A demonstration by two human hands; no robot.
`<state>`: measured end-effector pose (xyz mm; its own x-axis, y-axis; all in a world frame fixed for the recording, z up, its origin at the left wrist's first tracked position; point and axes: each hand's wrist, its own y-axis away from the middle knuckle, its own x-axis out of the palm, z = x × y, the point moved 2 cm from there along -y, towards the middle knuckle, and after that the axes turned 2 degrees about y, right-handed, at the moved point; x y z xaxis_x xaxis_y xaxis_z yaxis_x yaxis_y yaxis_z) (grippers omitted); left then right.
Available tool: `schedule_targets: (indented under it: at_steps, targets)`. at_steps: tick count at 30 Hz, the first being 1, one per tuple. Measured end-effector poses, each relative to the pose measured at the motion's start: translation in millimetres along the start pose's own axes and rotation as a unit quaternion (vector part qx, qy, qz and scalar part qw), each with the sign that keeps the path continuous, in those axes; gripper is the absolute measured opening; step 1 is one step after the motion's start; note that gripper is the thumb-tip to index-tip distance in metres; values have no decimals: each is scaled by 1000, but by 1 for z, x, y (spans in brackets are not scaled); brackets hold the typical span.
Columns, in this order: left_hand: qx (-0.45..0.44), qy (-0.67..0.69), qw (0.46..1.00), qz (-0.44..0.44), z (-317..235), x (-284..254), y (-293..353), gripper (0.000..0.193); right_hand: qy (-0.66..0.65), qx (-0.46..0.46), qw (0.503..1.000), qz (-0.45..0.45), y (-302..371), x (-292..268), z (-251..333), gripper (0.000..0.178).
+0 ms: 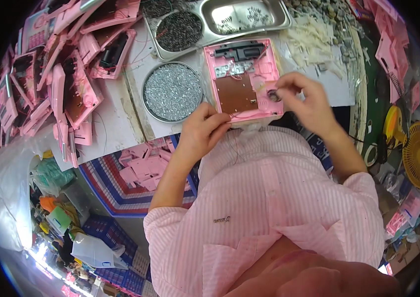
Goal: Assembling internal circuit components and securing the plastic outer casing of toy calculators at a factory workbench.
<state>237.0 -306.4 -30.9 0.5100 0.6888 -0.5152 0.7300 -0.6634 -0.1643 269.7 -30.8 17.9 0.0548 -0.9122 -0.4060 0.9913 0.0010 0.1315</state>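
Note:
In front of me lies an open pink plastic casing [269, 64], with a brown circuit board [237, 95], a black plastic part [239, 50] and a metal plate inside. My left hand [204, 126] is closed at the casing's near left corner, thumb and fingers gripping its edge. Thin wires [234, 148] hang below that corner against my shirt. Over the casing's right side, my right hand [305, 101] pinches a small round dark part [273, 95], possibly a small speaker. Its underside is hidden.
A round tray of silvery screws [172, 92] stands left of the casing. Behind are a bowl of dark small parts [179, 30] and a steel tray [243, 16]. Pink casings [61, 89] pile up at left; pale plastic pieces [314, 42] lie at right. A striped bag [115, 198] holds pink parts.

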Motion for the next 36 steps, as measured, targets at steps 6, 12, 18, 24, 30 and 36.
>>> schedule_targets:
  at_steps: [6, 12, 18, 24, 30, 36]
  targets:
    - [-4, 0, 1000, -11, 0, 0, 0, 20, 283, -147, 945, -65, 8, 32, -6, 15]
    - [-2, -7, 1000, -22, -1, 2, 1, 18, 276, -233, 930, -63, 6, 28, 0, 20]
    - [-10, -2, 1000, -16, 0, 4, 2, 19, 164, -279, 942, -86, 6, 34, -33, 20]
    - [-18, -35, 999, -6, -6, -1, 2, 17, 231, -275, 933, 5, -1, 17, -4, 19]
    - [-16, -26, 995, 92, -25, -49, -68, 11, 421, -64, 898, -110, -38, -60, -45, 29]
    - [35, -441, 896, 22, 15, -34, -214, 18, 294, -23, 951, -86, -53, -54, -44, 38]
